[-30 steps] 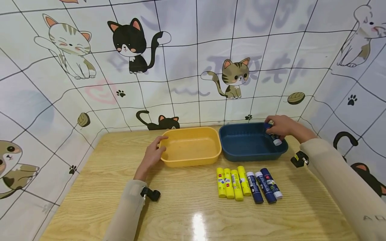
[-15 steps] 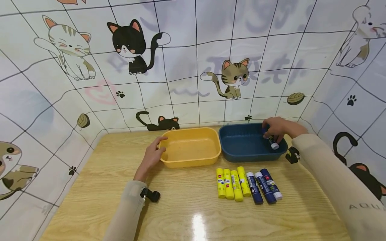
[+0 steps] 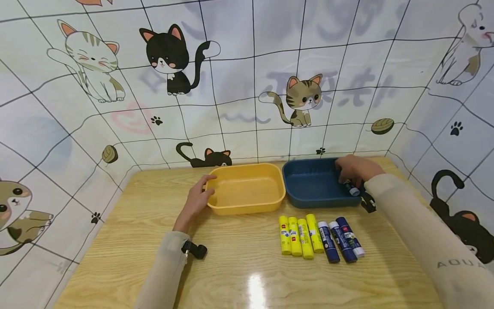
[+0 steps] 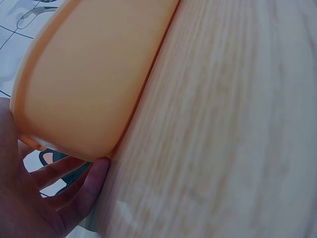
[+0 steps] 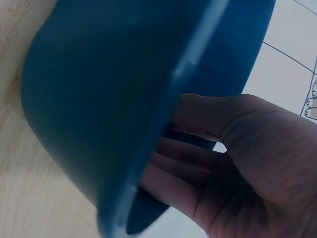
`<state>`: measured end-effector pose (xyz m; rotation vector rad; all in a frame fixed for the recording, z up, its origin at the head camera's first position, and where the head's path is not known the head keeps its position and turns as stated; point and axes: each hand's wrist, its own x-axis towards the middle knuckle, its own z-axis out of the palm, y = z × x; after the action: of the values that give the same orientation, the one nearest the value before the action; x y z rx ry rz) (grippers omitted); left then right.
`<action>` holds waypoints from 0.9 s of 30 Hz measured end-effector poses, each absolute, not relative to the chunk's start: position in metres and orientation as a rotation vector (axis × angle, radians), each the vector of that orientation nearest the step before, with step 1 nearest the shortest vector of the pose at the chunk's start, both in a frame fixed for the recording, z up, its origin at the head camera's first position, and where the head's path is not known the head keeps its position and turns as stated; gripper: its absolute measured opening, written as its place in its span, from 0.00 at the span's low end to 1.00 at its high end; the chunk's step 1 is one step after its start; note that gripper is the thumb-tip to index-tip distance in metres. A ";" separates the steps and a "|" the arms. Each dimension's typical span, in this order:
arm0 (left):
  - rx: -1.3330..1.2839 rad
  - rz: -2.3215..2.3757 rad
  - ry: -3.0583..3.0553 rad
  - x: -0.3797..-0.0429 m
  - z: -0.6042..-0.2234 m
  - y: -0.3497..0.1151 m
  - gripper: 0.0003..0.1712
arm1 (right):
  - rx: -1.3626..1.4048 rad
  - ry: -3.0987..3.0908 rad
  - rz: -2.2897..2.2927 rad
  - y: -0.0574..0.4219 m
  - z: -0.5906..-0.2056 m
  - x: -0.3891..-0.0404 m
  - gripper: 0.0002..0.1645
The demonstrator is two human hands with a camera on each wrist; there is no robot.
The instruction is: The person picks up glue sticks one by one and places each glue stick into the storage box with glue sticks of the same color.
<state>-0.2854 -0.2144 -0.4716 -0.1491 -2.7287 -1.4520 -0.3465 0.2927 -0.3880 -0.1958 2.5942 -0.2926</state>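
Observation:
My left hand (image 3: 198, 195) grips the left end of a yellow plastic basket (image 3: 247, 209). In the left wrist view, fingers (image 4: 99, 171) lie against the basket's outer wall. At the right end of a blue plastic basket (image 3: 320, 201), my right hand (image 3: 356, 168) reaches inside and holds a dark blue glue stick (image 3: 352, 188), its whitish end toward me. The right wrist view shows the fingers going over the basket's rim, which hides the glue stick. In front of the baskets lie several yellow glue sticks (image 3: 305, 238) beside three dark blue glue sticks (image 3: 342, 241).
Both baskets stand side by side at the back of the wooden table (image 3: 231, 266). A white cloth printed with cats (image 3: 239, 86) hangs behind and along the sides. Small black cameras are strapped to both wrists.
My right hand has moved slightly left and lower into the blue basket with the glue stick. The left hand has stayed on the yellow basket.

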 end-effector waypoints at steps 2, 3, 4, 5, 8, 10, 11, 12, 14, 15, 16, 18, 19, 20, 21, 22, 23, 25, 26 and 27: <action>-0.154 -1.448 -2.731 -0.285 -0.472 -0.214 0.28 | -0.179 2.584 -0.288 0.291 -0.390 -0.347 0.35; -0.157 -1.446 -2.732 -0.285 -0.472 -0.214 0.28 | -0.173 2.580 -0.294 0.291 -0.391 -0.347 0.35; -0.160 -1.442 -2.731 -0.285 -0.472 -0.215 0.28 | -0.171 2.577 -0.298 0.291 -0.392 -0.347 0.35; -0.162 -1.440 -2.731 -0.285 -0.473 -0.215 0.28 | -0.165 2.575 -0.304 0.291 -0.393 -0.347 0.35; -0.166 -1.439 -2.733 -0.285 -0.473 -0.215 0.28 | -0.154 2.571 -0.334 0.291 -0.394 -0.347 0.36; -0.168 -1.440 -2.731 -0.286 -0.473 -0.215 0.28 | -0.148 2.569 -0.353 0.292 -0.394 -0.347 0.37; -0.168 -1.442 -2.730 -0.285 -0.473 -0.215 0.28 | -0.146 2.566 -0.361 0.292 -0.394 -0.347 0.37; -0.168 -1.443 -2.730 -0.285 -0.473 -0.215 0.28 | -0.147 2.562 -0.369 0.292 -0.394 -0.347 0.37; -0.167 -1.443 -2.729 -0.285 -0.473 -0.214 0.28 | -0.144 2.559 -0.373 0.292 -0.392 -0.346 0.37; -0.168 -1.441 -2.730 -0.285 -0.473 -0.214 0.28 | -0.143 2.558 -0.369 0.292 -0.392 -0.345 0.37; -0.169 -1.440 -2.730 -0.285 -0.473 -0.213 0.28 | -0.145 2.559 -0.365 0.292 -0.391 -0.345 0.37; -0.170 -1.438 -2.732 -0.284 -0.472 -0.213 0.28 | -0.140 2.567 -0.351 0.292 -0.391 -0.343 0.37; -0.168 -1.435 -2.733 -0.284 -0.472 -0.213 0.28 | -0.135 2.575 -0.340 0.291 -0.390 -0.342 0.37; -0.167 -1.433 -2.734 -0.284 -0.472 -0.213 0.28 | -0.133 2.583 -0.326 0.291 -0.390 -0.342 0.37; -0.166 -1.430 -2.736 -0.284 -0.472 -0.213 0.28 | -0.129 2.592 -0.311 0.291 -0.390 -0.340 0.36; -0.166 -1.427 -2.737 -0.284 -0.472 -0.213 0.28 | -0.125 2.601 -0.295 0.290 -0.389 -0.339 0.36; -0.163 -1.424 -2.738 -0.284 -0.472 -0.213 0.28 | -0.118 2.609 -0.279 0.289 -0.388 -0.338 0.36; -0.157 -1.422 -2.737 -0.285 -0.472 -0.213 0.28 | -0.110 2.623 -0.245 0.287 -0.386 -0.336 0.35; -0.160 -1.422 -2.736 -0.285 -0.472 -0.213 0.28 | -0.104 2.627 -0.232 0.286 -0.386 -0.336 0.35; -0.159 -1.424 -2.735 -0.285 -0.473 -0.213 0.28 | -0.097 2.630 -0.220 0.285 -0.385 -0.335 0.35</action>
<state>-0.2848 -0.2133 -0.4726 -0.1589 -2.7352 -1.4237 -0.3349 0.2847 -0.3852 -0.0973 2.6300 -0.2201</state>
